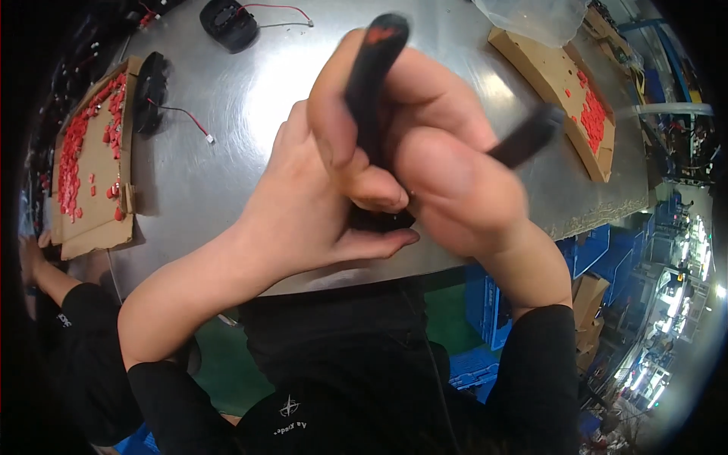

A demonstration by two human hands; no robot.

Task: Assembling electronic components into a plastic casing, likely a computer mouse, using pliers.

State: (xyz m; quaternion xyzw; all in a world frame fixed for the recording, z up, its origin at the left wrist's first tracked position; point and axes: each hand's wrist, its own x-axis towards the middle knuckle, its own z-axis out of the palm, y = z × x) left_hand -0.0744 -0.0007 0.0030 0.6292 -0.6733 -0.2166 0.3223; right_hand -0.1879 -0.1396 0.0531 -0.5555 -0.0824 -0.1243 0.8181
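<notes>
Close in front of me, my right hand (455, 167) is wrapped round a two-handled tool like pliers. One black handle (375, 72) with an orange-red mark sticks up between the fingers, and the other black handle (531, 136) juts out to the right. The tool's jaws are hidden. My left hand (303, 182) is pressed against the right, its fingers curled round a black piece (383, 220) that shows only as a sliver below the fingertips. What kind of piece it is, I cannot tell.
On the metal table (197, 189), cardboard trays of small red pieces stand at left (102, 205) and right (538, 72). Black round-bodied parts with leads lie at far left (152, 91) and back (227, 26). Blue crates (481, 303) stand below the table; another person's arm (57, 280) shows at left.
</notes>
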